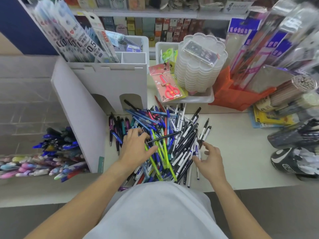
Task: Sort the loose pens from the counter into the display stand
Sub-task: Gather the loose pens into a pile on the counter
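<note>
A big heap of loose pens [165, 135], blue, black-and-white, yellow and red, covers the middle of the white counter [233, 152]. Behind it to the left stands the white cardboard display stand [110, 83] with two arched openings at its base. A short row of dark pens [117, 128] lies just in front of those openings. My left hand [136, 147] lies on the left of the heap and pinches a black pen [164, 137] that points to the right. My right hand [209, 161] hovers over the black-and-white pens on the right, fingers loosely spread, holding nothing.
A clear case of coloured pens [48, 152] sits left of the stand. A white tray [198, 99] with packaged red scissors [170, 90] and stacked clear boxes [200, 66] stands behind the heap. An orange holder [238, 95] and bundled pencils crowd the right. A black bundle [296, 159] lies far right.
</note>
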Demonstrator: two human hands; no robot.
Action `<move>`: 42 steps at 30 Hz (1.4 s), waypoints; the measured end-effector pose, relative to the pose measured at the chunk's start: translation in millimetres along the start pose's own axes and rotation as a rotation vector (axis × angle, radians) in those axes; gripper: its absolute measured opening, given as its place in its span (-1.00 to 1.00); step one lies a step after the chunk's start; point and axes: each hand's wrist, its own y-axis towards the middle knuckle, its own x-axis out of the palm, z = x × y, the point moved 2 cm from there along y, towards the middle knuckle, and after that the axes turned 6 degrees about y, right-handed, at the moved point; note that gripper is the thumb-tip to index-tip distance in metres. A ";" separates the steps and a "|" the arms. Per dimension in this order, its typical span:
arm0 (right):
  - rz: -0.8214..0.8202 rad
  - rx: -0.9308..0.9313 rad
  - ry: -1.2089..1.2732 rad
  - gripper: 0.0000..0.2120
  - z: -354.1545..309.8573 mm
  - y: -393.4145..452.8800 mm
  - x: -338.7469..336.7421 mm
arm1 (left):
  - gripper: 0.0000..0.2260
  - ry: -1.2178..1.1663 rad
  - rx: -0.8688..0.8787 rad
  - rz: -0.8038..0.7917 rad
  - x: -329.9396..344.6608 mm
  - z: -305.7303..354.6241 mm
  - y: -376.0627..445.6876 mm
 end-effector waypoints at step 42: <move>-0.252 -0.144 0.060 -0.42 -90.6 -28.4 84.2 | -0.15 -0.739 -0.619 -0.288 22.2 -26.4 -22.1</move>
